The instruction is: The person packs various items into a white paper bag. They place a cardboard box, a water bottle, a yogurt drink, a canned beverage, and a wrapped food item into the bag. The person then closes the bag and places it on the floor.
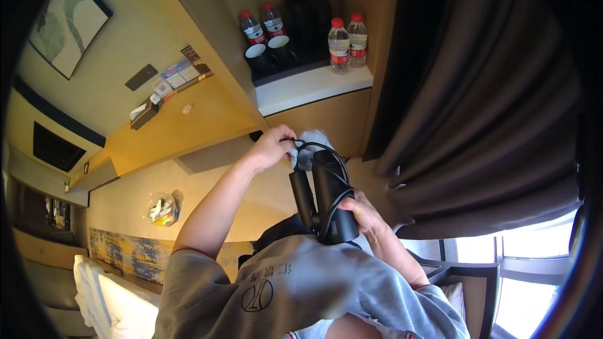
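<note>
A black hair dryer (334,197) with a folded handle lies close to my chest. My right hand (362,212) grips its body and the loops of black cord around it. My left hand (278,146) pinches the black cord (325,145) beyond the dryer's far end. Against the fingers of that hand hangs a light blue-grey cloth (313,143), partly behind the cord. The fingertips of my right hand are partly hidden by the dryer.
Ahead, a cabinet niche with a white shelf (315,89) holds several water bottles (339,47) and two black mugs (258,56). A wooden desk (207,103) with a tissue box (144,113) stands left. Dark curtains (480,103) hang right. A plastic bag (162,209) lies on the floor.
</note>
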The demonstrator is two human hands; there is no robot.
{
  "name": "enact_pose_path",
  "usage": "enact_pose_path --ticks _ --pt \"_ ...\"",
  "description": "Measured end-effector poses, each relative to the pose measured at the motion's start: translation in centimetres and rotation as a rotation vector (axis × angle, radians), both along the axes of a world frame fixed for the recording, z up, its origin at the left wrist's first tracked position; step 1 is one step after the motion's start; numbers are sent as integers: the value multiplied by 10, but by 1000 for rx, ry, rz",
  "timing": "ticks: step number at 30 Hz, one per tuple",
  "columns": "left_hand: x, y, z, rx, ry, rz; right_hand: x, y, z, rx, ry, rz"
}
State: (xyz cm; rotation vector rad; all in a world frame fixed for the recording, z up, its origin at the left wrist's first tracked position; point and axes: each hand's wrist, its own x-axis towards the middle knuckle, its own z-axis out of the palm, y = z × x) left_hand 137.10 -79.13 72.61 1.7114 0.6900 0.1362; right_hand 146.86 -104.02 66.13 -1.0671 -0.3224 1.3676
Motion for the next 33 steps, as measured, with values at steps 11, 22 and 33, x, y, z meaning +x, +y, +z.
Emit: enact_pose_path --ticks 11,22,33 --pt "51 1 -16 154 17 133 0 -13 1 41 49 -78" --pt "61 -39 13 440 111 -369 -29 -9 -5 66 745 -90" --pt "38 -143 -11 758 -387 -391 25 17 -29 250 638 -715"
